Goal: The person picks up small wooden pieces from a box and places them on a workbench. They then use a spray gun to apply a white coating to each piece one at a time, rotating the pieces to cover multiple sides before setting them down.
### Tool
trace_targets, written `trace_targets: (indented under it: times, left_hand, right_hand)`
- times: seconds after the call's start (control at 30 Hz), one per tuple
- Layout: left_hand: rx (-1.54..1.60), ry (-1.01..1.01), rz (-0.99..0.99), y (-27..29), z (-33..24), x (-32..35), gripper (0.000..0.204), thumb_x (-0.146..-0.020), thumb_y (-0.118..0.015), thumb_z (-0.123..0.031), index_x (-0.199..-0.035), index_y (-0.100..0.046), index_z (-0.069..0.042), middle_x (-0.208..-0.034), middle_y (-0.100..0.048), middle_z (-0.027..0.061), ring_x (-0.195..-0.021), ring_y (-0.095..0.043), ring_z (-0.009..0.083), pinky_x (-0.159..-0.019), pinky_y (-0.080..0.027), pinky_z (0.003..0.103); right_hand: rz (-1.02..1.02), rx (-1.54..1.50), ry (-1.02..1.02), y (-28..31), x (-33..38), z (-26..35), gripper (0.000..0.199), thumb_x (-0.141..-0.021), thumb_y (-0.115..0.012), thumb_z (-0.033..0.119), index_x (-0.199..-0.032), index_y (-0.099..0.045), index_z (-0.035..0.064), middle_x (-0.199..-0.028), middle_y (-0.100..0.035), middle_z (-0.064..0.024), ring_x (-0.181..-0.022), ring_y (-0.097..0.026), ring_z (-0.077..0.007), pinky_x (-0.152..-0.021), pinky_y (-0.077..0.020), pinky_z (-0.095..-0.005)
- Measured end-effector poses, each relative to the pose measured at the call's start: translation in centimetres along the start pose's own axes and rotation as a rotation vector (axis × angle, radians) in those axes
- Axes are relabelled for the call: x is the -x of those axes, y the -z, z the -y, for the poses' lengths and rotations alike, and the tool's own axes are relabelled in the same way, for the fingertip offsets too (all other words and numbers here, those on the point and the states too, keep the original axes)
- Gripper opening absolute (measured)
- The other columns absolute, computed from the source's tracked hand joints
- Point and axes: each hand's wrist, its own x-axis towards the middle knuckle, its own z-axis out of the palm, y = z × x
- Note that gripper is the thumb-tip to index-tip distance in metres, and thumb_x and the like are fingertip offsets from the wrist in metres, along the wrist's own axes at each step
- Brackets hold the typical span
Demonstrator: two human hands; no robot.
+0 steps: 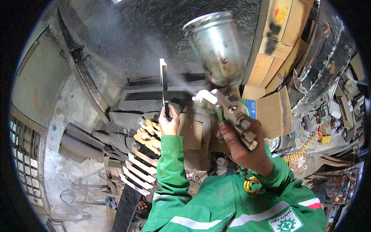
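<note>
My left hand (pixel 169 123) pinches the lower end of a thin flat wooden piece (pixel 164 83), held upright and edge-on, dark on one face. My right hand (pixel 239 143) grips a metal spray gun (pixel 221 103) with a large silver cup (pixel 216 46) on top. Its nozzle points left at the piece, and a pale mist drifts up and left from it. A yellow coiled hose (pixel 252 185) hangs below my right wrist. Both sleeves are green with white reflective stripes.
Several pale shaped wooden pieces (pixel 141 158) lie in a row on a dark rack below my left hand. Cardboard sheets (pixel 270 112) and wooden boxes (pixel 276 42) stand at the right. A cluttered bench (pixel 332 116) is far right; a barred window (pixel 25 162) is at the left.
</note>
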Motion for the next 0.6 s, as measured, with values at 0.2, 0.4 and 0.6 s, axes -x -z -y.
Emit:
trace_targets:
  times: [0.2, 0.4, 0.6]
  left_hand:
    - [-0.224, -0.455, 0.083, 1.3, -4.9, 7.5, 0.013, -0.079, -0.065, -0.003, -0.088, -0.06, 0.004, -0.087, -0.062, 0.014, -0.087, -0.061, 0.0217, -0.078, -0.055, 0.033]
    - [-0.837, -1.543, 0.142, 5.3, -17.8, 28.9, 0.016, -0.086, -0.062, -0.018, -0.097, -0.06, -0.007, -0.082, -0.062, 0.0006, -0.068, -0.058, 0.0102, -0.06, -0.047, 0.022]
    - [-1.748, -1.725, -1.517, 11.0, -33.4, 50.5, 0.03, -0.07, -0.069, -0.026, -0.081, -0.066, 0.002, -0.071, -0.063, 0.0076, -0.065, -0.058, 0.0179, -0.061, -0.044, 0.032]
  right_hand:
    - [0.134, 0.137, 0.173, 0.8, -0.3, -0.8, 0.03, -0.087, -0.056, 0.005, -0.116, -0.052, -0.0008, -0.101, -0.061, -0.0122, -0.09, -0.059, -0.017, -0.08, -0.0473, -0.0296]
    - [0.312, -0.604, -0.184, 1.9, 0.5, -2.6, 0.043, -0.095, -0.039, 0.025, -0.127, -0.04, -0.0032, -0.121, -0.052, -0.0151, -0.109, -0.052, -0.0268, -0.098, -0.0382, -0.0389]
    - [-0.142, -0.311, -0.37, 1.6, -0.2, -2.9, 0.039, -0.093, -0.044, 0.029, -0.119, -0.048, -0.0005, -0.102, -0.058, -0.0108, -0.087, -0.055, -0.0195, -0.08, -0.0458, -0.0323]
